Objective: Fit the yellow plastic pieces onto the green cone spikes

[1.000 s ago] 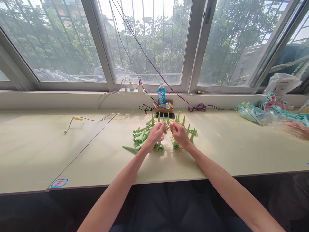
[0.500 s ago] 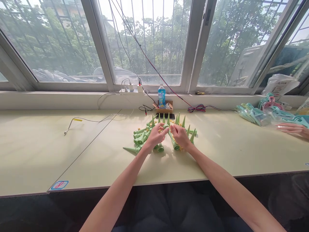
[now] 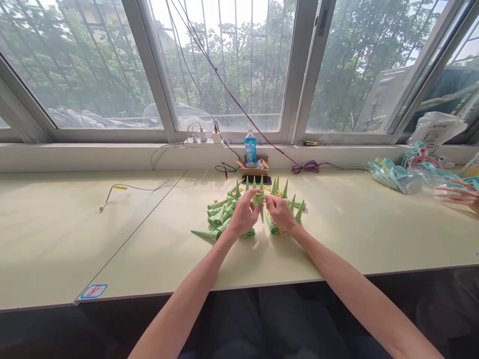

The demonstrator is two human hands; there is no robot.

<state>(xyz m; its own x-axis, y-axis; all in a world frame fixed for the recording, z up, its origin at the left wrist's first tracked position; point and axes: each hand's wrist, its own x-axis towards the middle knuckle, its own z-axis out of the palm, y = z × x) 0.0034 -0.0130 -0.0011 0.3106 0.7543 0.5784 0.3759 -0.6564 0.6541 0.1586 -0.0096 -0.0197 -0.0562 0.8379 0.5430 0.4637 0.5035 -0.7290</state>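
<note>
My left hand [image 3: 245,217] is closed round a green plastic cone [image 3: 259,202], held with its wide end up and its tip pointing down. My right hand [image 3: 280,213] is pinched close beside the cone's wide end; what its fingertips hold is too small to make out. Both hands hover over a heap of green cones [image 3: 220,215] lying on the pale table [image 3: 112,234], with more cones [image 3: 285,188] standing upright behind and small yellow pieces [image 3: 280,230] among them.
Behind the heap stand a blue-labelled bottle [image 3: 250,148] in a small cardboard box [image 3: 255,168] and a dark phone [image 3: 256,179]. Cables [image 3: 157,185] trail across the table's left. At far right another person's hand [image 3: 458,195] touches bagged teal plastic parts [image 3: 392,177].
My left hand has turned the cone so that its wide end is up and its tip hangs down. My right hand stays close beside it. The other person's hand has lifted slightly.
</note>
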